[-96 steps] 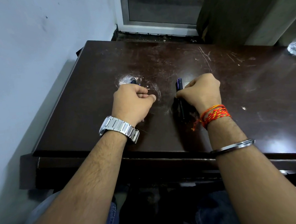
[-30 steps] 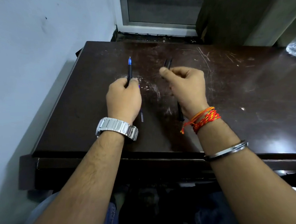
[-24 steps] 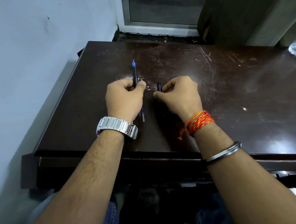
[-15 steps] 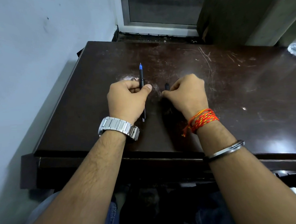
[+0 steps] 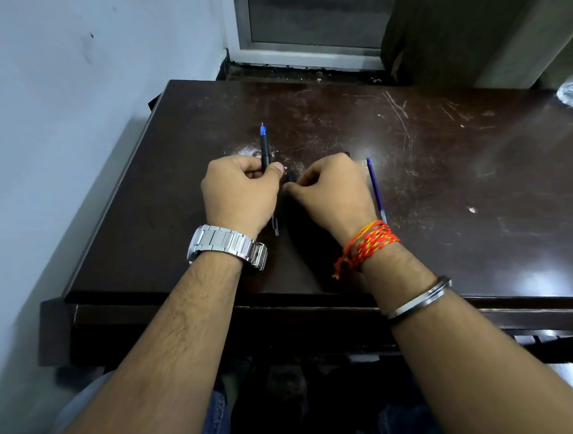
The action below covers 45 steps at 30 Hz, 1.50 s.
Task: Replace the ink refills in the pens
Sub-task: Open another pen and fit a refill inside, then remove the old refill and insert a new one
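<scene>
The left hand (image 5: pixel 240 192) curls its fingers around a slim black pen (image 5: pixel 264 148), blue tip up. The right hand (image 5: pixel 332 189) pinches a small dark piece (image 5: pixel 290 176). A thin blue refill (image 5: pixel 375 189) lies on the scratched glossy surface (image 5: pixel 442 182).

Scratched dark desk (image 5: pixel 442 182) (corner, window (image 5: pixel 311 19))

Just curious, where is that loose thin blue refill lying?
The blue refill lies on the table, beside the right hand, on its outer side.
</scene>
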Each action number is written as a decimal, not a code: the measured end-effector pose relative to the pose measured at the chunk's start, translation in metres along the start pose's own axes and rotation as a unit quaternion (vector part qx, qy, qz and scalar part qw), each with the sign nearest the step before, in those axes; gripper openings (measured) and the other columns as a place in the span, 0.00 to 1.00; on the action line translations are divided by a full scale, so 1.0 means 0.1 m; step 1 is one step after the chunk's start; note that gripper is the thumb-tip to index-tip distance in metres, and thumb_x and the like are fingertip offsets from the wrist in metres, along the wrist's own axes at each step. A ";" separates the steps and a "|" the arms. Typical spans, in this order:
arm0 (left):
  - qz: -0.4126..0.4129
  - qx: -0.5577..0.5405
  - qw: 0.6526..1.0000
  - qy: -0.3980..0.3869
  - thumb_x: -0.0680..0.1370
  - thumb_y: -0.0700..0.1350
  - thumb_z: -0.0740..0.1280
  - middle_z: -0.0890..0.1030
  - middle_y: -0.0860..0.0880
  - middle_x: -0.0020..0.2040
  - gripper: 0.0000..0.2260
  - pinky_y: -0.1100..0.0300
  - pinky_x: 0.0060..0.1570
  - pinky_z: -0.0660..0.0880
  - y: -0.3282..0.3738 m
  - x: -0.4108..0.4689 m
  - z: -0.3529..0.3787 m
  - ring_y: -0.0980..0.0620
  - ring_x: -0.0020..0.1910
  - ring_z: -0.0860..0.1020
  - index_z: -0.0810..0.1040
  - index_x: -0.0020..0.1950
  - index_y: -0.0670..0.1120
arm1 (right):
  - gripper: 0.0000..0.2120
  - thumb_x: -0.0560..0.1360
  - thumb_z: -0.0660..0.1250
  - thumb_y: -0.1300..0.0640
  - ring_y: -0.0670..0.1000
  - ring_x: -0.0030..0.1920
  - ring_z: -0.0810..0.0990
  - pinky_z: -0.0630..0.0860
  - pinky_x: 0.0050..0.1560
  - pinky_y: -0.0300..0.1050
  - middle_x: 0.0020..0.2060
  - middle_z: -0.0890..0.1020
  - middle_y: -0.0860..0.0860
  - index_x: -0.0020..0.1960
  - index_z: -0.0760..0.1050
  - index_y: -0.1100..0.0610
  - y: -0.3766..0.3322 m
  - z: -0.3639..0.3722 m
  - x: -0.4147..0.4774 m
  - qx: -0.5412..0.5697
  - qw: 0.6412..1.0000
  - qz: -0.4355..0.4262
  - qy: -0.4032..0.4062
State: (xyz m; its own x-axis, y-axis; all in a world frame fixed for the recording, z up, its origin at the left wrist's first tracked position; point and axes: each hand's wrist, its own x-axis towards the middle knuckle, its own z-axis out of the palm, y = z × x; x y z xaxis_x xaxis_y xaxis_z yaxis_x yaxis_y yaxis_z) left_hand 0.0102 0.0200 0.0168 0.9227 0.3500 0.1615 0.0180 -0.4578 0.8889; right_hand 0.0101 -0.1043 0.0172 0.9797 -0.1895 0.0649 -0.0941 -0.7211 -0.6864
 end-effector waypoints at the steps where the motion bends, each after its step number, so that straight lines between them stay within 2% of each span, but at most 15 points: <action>1: -0.002 0.004 1.000 0.002 0.69 0.50 0.75 0.78 0.59 0.27 0.08 0.76 0.28 0.68 0.00 0.01 -0.01 0.67 0.26 0.76 0.80 0.31 0.53 | 0.11 0.69 0.74 0.49 0.51 0.38 0.82 0.77 0.40 0.41 0.33 0.83 0.51 0.36 0.82 0.56 -0.01 0.04 -0.01 0.000 1.000 -0.002 -0.004; 5: -0.004 0.003 1.000 -0.005 0.69 0.49 0.75 0.78 0.59 0.26 0.12 0.78 0.27 0.68 0.00 0.00 -0.02 0.69 0.26 0.75 0.76 0.28 0.57 | 0.12 0.70 0.73 0.48 0.53 0.39 0.83 0.79 0.42 0.43 0.34 0.83 0.53 0.36 0.82 0.57 -0.03 0.08 -0.01 -0.003 1.000 -0.011 -0.003; 10: -0.010 -0.006 1.000 -0.022 0.68 0.50 0.76 0.79 0.58 0.25 0.06 0.74 0.28 0.69 -0.01 0.01 -0.02 0.67 0.25 0.76 0.82 0.33 0.54 | 0.16 0.73 0.69 0.46 0.52 0.36 0.81 0.70 0.37 0.39 0.30 0.81 0.51 0.35 0.80 0.58 0.01 0.04 0.02 -0.002 0.999 -0.002 0.035; 13: 0.002 -0.006 0.999 -0.039 0.68 0.50 0.77 0.79 0.58 0.27 0.05 0.72 0.29 0.69 0.00 -0.01 -0.01 0.66 0.26 0.75 0.83 0.34 0.53 | 0.18 0.75 0.67 0.45 0.49 0.33 0.79 0.72 0.37 0.41 0.26 0.78 0.47 0.33 0.79 0.57 -0.01 0.01 0.06 0.043 0.995 -0.010 0.087; 18: 0.055 0.032 0.995 -0.082 0.67 0.47 0.75 0.82 0.58 0.32 0.05 0.76 0.32 0.71 0.05 -0.07 -0.02 0.66 0.33 0.79 0.86 0.41 0.50 | 0.20 0.71 0.73 0.40 0.46 0.31 0.79 0.76 0.36 0.44 0.28 0.83 0.49 0.33 0.80 0.56 -0.05 0.06 0.07 0.241 0.970 0.037 0.025; 21: 0.076 0.041 0.992 -0.093 0.67 0.44 0.74 0.80 0.60 0.29 0.04 0.78 0.32 0.69 0.08 -0.10 -0.01 0.69 0.33 0.79 0.86 0.40 0.49 | 0.17 0.70 0.76 0.46 0.48 0.30 0.75 0.73 0.34 0.45 0.28 0.80 0.52 0.33 0.79 0.58 -0.05 0.09 0.07 0.293 0.955 0.035 0.018; 24: 0.073 0.036 0.992 -0.101 0.69 0.43 0.74 0.80 0.57 0.28 0.01 0.71 0.31 0.72 0.09 -0.10 0.00 0.65 0.27 0.78 0.85 0.39 0.48 | 0.16 0.73 0.75 0.52 0.51 0.32 0.77 0.73 0.33 0.45 0.29 0.80 0.55 0.35 0.80 0.63 -0.05 0.09 0.07 0.367 0.930 0.038 -0.013; 27: 0.080 0.041 0.991 -0.099 0.70 0.44 0.74 0.82 0.55 0.30 0.02 0.71 0.30 0.71 0.09 -0.09 -0.01 0.61 0.29 0.79 0.86 0.40 0.47 | 0.15 0.76 0.71 0.51 0.51 0.34 0.81 0.77 0.38 0.47 0.31 0.83 0.52 0.33 0.83 0.56 -0.06 0.08 0.08 0.383 0.922 0.034 -0.045; 29: 0.088 0.050 0.991 -0.093 0.69 0.44 0.73 0.82 0.54 0.31 0.02 0.73 0.29 0.69 0.09 -0.09 -0.02 0.59 0.31 0.80 0.85 0.39 0.46 | 0.13 0.76 0.71 0.49 0.51 0.35 0.81 0.78 0.41 0.50 0.33 0.83 0.52 0.36 0.82 0.55 -0.06 0.08 0.09 0.373 0.926 0.024 -0.054; 32: 0.099 0.064 0.989 -0.091 0.68 0.42 0.72 0.82 0.54 0.30 0.03 0.74 0.28 0.68 0.09 -0.10 -0.02 0.59 0.30 0.79 0.85 0.38 0.45 | 0.10 0.73 0.75 0.54 0.49 0.37 0.82 0.79 0.42 0.50 0.36 0.84 0.52 0.50 0.79 0.57 -0.06 0.10 0.08 0.383 0.923 0.029 -0.035; 36: 0.083 0.051 0.991 -0.093 0.69 0.44 0.75 0.83 0.54 0.34 0.04 0.75 0.32 0.72 0.09 -0.10 0.00 0.61 0.35 0.81 0.86 0.43 0.48 | 0.12 0.79 0.65 0.63 0.48 0.38 0.83 0.81 0.44 0.48 0.36 0.85 0.49 0.63 0.72 0.58 -0.08 0.10 0.11 0.460 0.885 0.057 -0.042; 38: 0.079 0.052 0.992 -0.089 0.69 0.45 0.75 0.82 0.56 0.33 0.03 0.76 0.30 0.70 0.09 -0.10 0.00 0.63 0.33 0.79 0.86 0.41 0.48 | 0.13 0.80 0.64 0.61 0.49 0.38 0.83 0.82 0.42 0.47 0.38 0.85 0.51 0.64 0.70 0.56 -0.09 0.09 0.12 0.485 0.870 0.072 -0.053; 41: 0.093 0.061 0.990 -0.087 0.68 0.44 0.74 0.79 0.57 0.27 0.02 0.76 0.26 0.65 0.09 -0.10 -0.01 0.62 0.28 0.77 0.84 0.36 0.47 | 0.20 0.75 0.73 0.55 0.45 0.33 0.80 0.76 0.39 0.42 0.36 0.82 0.48 0.63 0.70 0.57 -0.06 0.09 0.09 0.397 0.916 0.046 -0.031; 43: 0.093 0.058 0.990 -0.088 0.69 0.43 0.73 0.79 0.58 0.28 0.01 0.78 0.27 0.65 0.09 -0.10 -0.01 0.63 0.31 0.79 0.85 0.38 0.47 | 0.18 0.75 0.73 0.59 0.44 0.33 0.81 0.78 0.39 0.42 0.33 0.83 0.48 0.61 0.71 0.57 -0.04 0.10 0.08 0.393 0.918 0.036 -0.020; 45: 0.081 0.048 0.992 -0.086 0.69 0.44 0.75 0.79 0.59 0.29 0.02 0.79 0.28 0.66 0.09 -0.10 0.00 0.65 0.32 0.79 0.86 0.40 0.48 | 0.11 0.78 0.67 0.63 0.46 0.37 0.84 0.82 0.42 0.45 0.33 0.84 0.48 0.58 0.71 0.55 -0.04 0.11 0.09 0.436 0.898 0.045 -0.029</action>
State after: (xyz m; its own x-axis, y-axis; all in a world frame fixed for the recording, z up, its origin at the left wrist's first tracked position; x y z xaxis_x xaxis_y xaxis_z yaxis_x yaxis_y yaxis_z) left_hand 0.0010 0.0129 0.0229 0.9685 0.1254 0.2154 -0.1058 -0.5756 0.8109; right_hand 0.0217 -0.0959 0.0133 0.9850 -0.1674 -0.0407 -0.0246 0.0970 -0.9950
